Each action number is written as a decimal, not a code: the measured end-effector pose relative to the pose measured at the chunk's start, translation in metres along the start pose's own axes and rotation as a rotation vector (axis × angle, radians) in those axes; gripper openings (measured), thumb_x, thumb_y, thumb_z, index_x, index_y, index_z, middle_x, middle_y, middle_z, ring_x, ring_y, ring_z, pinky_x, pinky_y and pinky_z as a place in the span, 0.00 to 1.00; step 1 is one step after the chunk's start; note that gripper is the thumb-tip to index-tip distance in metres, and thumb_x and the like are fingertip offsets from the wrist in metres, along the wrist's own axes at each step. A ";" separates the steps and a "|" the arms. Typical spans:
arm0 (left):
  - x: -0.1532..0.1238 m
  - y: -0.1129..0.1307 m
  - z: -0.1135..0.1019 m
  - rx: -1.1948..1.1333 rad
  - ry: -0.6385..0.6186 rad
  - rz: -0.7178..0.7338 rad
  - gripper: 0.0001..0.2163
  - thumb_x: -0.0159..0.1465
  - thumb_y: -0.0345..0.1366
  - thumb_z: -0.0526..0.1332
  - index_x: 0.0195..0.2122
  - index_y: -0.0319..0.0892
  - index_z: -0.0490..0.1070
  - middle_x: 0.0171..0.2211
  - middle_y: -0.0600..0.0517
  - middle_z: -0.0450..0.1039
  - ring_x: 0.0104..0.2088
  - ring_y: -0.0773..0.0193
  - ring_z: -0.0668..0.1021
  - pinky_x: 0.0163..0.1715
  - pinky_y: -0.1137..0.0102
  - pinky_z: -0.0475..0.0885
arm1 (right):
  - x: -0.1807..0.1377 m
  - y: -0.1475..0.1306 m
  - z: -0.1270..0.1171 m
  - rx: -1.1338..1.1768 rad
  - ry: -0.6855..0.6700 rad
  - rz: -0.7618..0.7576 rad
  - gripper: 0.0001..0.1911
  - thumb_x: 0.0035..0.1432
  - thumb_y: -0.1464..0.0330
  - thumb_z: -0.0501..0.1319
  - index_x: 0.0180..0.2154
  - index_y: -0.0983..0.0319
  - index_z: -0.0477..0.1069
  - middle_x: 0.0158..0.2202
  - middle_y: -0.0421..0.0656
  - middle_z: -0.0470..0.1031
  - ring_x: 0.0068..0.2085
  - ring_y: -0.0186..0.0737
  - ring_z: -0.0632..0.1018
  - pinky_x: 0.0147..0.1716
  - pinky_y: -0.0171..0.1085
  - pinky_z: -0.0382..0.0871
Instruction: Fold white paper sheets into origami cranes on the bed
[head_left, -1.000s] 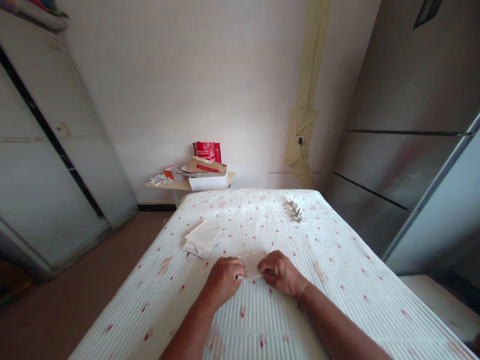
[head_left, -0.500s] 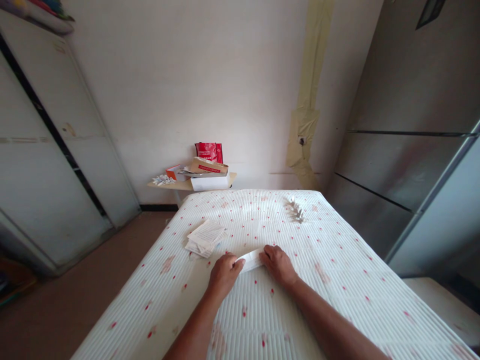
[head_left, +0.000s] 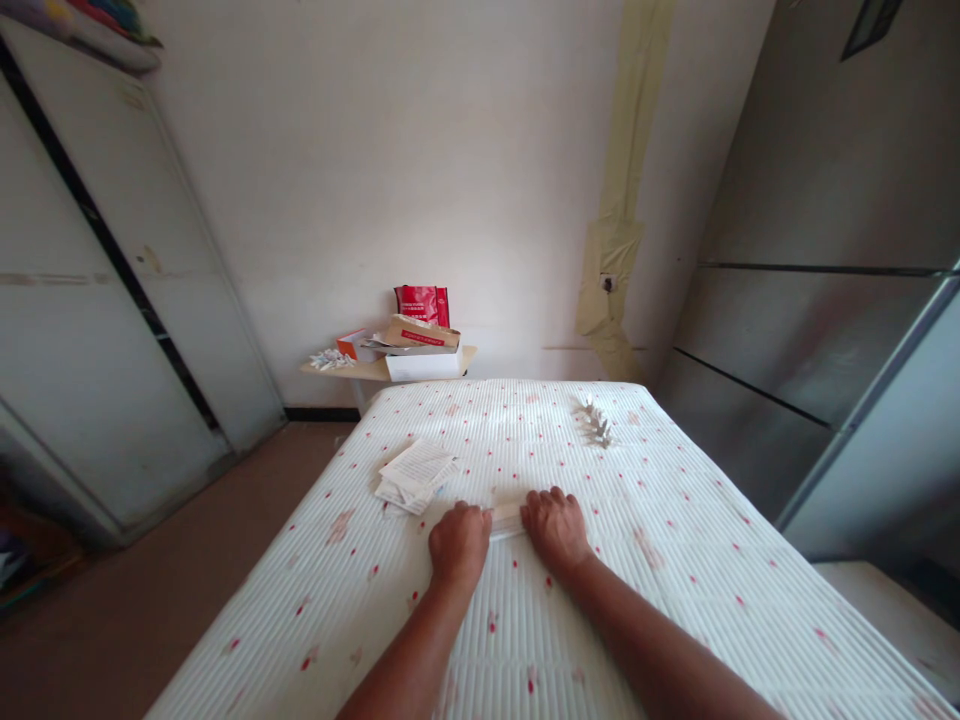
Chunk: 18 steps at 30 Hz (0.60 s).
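Between my two hands is a folded strip of white paper (head_left: 507, 521), low over the bed cover. My left hand (head_left: 460, 541) is closed on its left end, and my right hand (head_left: 554, 526) grips the right end with curled fingers. The fingertips are partly hidden behind the paper and knuckles. Left of my left hand lies a small stack of printed paper sheets (head_left: 417, 474), loosely overlapping. Farther back on the right, several folded greyish-white paper pieces (head_left: 597, 423) lie in a row.
A white ribbed cover with red dots (head_left: 517, 620) spreads under everything. Beyond its far edge, a small shelf (head_left: 330, 371) carries a white box (head_left: 424, 366), a red bag (head_left: 423, 304) and a white pile. A grey fridge (head_left: 780, 330) stands right, a pale cabinet (head_left: 172, 270) left.
My left hand has rolled over, knuckles up, and come a little closer to the right hand. The paper strip between them looks narrower and more level. The view has shifted slightly.
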<state>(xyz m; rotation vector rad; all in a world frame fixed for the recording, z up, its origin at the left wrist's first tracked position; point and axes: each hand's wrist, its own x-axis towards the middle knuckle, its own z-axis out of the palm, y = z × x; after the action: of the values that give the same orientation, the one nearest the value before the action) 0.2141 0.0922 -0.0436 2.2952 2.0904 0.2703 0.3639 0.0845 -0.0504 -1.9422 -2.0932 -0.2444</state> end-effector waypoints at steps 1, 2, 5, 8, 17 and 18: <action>0.000 0.000 0.000 0.005 0.002 -0.001 0.17 0.65 0.40 0.46 0.36 0.40 0.74 0.36 0.45 0.73 0.37 0.61 0.76 0.33 0.70 0.66 | 0.000 0.000 0.000 0.001 0.001 -0.001 0.12 0.61 0.69 0.49 0.31 0.63 0.69 0.30 0.46 0.74 0.37 0.44 0.70 0.32 0.38 0.52; 0.000 0.000 0.001 0.008 0.004 -0.001 0.17 0.65 0.40 0.46 0.36 0.40 0.74 0.36 0.45 0.73 0.37 0.60 0.76 0.33 0.70 0.66 | 0.000 0.000 0.000 0.001 0.002 0.000 0.12 0.61 0.68 0.49 0.31 0.63 0.69 0.30 0.46 0.74 0.37 0.44 0.71 0.32 0.38 0.53; 0.001 0.001 0.003 0.014 0.008 0.004 0.18 0.65 0.39 0.46 0.36 0.40 0.74 0.36 0.45 0.73 0.37 0.60 0.75 0.34 0.69 0.66 | 0.000 0.000 0.000 -0.004 0.002 0.010 0.12 0.61 0.68 0.49 0.30 0.62 0.69 0.30 0.46 0.74 0.37 0.44 0.71 0.32 0.38 0.53; 0.002 0.002 0.004 0.037 0.010 0.012 0.18 0.65 0.39 0.45 0.36 0.40 0.74 0.35 0.45 0.73 0.37 0.58 0.75 0.32 0.68 0.67 | 0.000 -0.001 0.001 -0.010 -0.013 0.022 0.12 0.61 0.68 0.49 0.30 0.62 0.69 0.31 0.46 0.74 0.37 0.44 0.71 0.32 0.38 0.54; 0.000 0.004 0.004 0.050 0.149 0.064 0.09 0.63 0.35 0.51 0.40 0.42 0.67 0.36 0.48 0.68 0.38 0.59 0.72 0.33 0.69 0.64 | -0.001 -0.001 -0.007 0.018 -0.043 0.129 0.09 0.58 0.68 0.53 0.40 0.62 0.67 0.38 0.47 0.71 0.42 0.44 0.68 0.35 0.38 0.57; 0.000 0.004 0.003 0.053 0.165 0.090 0.09 0.63 0.34 0.51 0.40 0.43 0.67 0.36 0.48 0.68 0.39 0.58 0.71 0.34 0.68 0.63 | -0.001 0.000 -0.007 0.033 -0.042 0.105 0.09 0.58 0.68 0.53 0.41 0.61 0.66 0.41 0.47 0.70 0.43 0.43 0.68 0.36 0.37 0.57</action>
<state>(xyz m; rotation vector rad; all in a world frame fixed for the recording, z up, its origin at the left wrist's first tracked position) 0.2187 0.0922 -0.0459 2.4816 2.0923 0.4264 0.3650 0.0815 -0.0438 -2.0475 -1.9998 -0.1482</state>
